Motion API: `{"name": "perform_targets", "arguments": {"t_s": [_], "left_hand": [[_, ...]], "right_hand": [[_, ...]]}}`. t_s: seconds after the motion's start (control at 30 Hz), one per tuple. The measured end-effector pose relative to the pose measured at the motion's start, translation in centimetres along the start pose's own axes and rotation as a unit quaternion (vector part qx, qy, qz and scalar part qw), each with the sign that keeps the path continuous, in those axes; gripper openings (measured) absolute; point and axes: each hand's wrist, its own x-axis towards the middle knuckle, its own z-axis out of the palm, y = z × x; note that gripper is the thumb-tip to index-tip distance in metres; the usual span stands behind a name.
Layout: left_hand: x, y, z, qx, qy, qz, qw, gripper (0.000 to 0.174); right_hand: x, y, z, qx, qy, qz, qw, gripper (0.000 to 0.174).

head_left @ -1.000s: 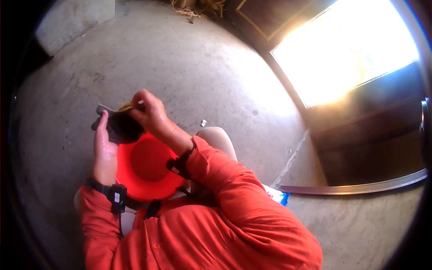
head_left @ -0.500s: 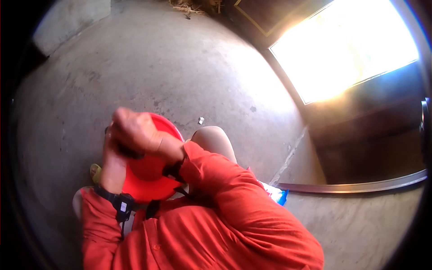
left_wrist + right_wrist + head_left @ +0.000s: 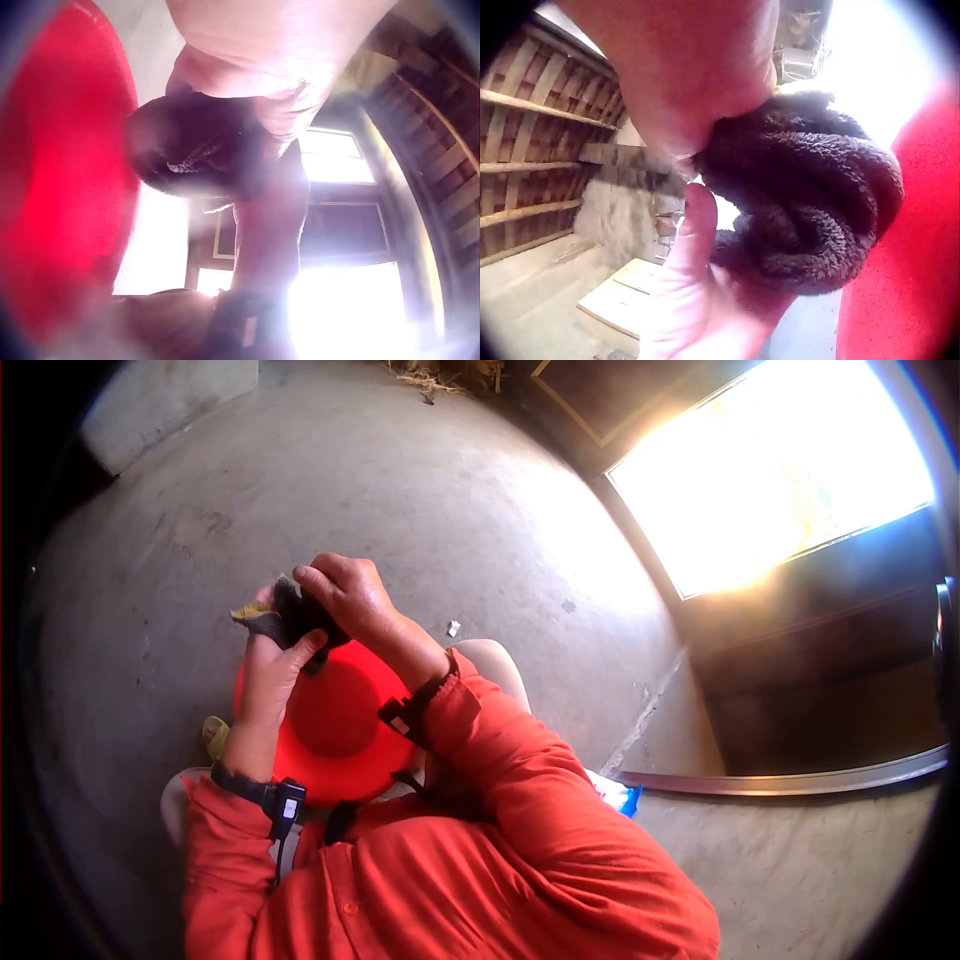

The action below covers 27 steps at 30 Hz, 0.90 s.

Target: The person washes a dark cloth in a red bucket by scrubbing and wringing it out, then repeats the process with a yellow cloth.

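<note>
Both hands hold a dark fuzzy cloth (image 3: 283, 616) bunched just above the far rim of a red bowl (image 3: 340, 735) that sits in the person's lap. The right hand (image 3: 345, 595) lies over the top of the cloth, its fingers (image 3: 312, 582) curled and pressed together round the wad. The left hand (image 3: 266, 682) comes up from below, thumb and fingers pinching the cloth's near side. The right wrist view shows the cloth (image 3: 802, 202) twisted into thick folds. Around lies a concrete floor (image 3: 450, 510), with a bright doorway (image 3: 770, 470) to the right.
</note>
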Motion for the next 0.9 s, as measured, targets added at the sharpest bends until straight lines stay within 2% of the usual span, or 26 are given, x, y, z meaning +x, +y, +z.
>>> {"name": "perform_targets", "arguments": {"t_s": [0.07,0.17,0.2,0.27,0.3,0.4,0.5,0.6,0.63,0.7,0.73,0.77,0.83,0.87,0.9], "left_hand": [[0.3,0.3,0.3,0.045,0.020,0.105,0.993,0.056],[0.3,1.1,-0.5,0.071,-0.064,-0.040,0.995,0.043],[0.2,0.8,-0.5,0.044,-0.080,-0.051,0.995,0.035],[0.4,0.1,-0.8,0.229,-0.052,0.079,0.969,0.029],[0.5,0.1,-0.8,0.318,-0.038,0.144,0.936,0.026],[0.5,1.6,-0.6,0.343,-0.054,0.165,0.923,0.019],[0.7,1.1,-1.8,0.206,-0.068,0.009,0.976,0.019],[0.1,1.8,-1.2,0.076,-0.036,0.017,0.996,0.020],[-0.1,1.9,-1.1,0.043,-0.023,0.013,0.999,0.020],[0.4,1.9,-1.7,-0.020,0.073,-0.030,0.997,0.032],[0.4,2.5,-1.9,-0.103,0.080,-0.059,0.990,0.037],[0.6,3.0,-1.9,-0.185,0.087,-0.088,0.975,0.043],[0.7,2.8,-2.3,-0.247,0.081,-0.091,0.961,0.048],[1.0,2.2,-2.8,-0.255,0.091,-0.104,0.957,0.051],[1.2,1.8,-3.1,-0.263,0.103,-0.117,0.952,0.053]], "right_hand": [[-0.4,-1.0,-0.6,0.043,-0.030,0.018,0.998,0.032],[-1.3,-2.6,-1.2,0.065,-0.120,0.032,0.990,0.032],[-1.4,-2.0,-0.9,0.083,-0.122,0.002,0.989,0.033],[-1.4,-2.0,-1.0,0.082,-0.130,0.000,0.988,0.033],[-1.4,-2.0,-1.1,0.082,-0.133,-0.002,0.988,0.034],[-0.8,-1.4,-1.2,0.043,-0.137,-0.020,0.989,0.035],[-0.5,-1.3,-1.8,0.033,-0.162,0.036,0.986,0.044],[-0.5,-2.6,-3.2,0.117,-0.252,0.149,0.949,0.049],[-0.5,-2.1,-3.2,0.109,-0.274,0.121,0.948,0.050],[-0.7,-1.3,-3.3,0.094,-0.317,0.066,0.941,0.051],[-0.8,-1.0,-3.7,-0.010,-0.329,0.031,0.944,0.049],[-0.8,-0.2,-3.4,0.004,-0.304,0.040,0.952,0.048],[-0.8,1.8,-2.5,0.029,-0.255,0.058,0.965,0.044],[-0.9,1.0,-2.4,0.136,-0.194,0.079,0.968,0.033],[-0.9,0.1,-2.4,0.189,-0.154,0.085,0.966,0.029]]}}
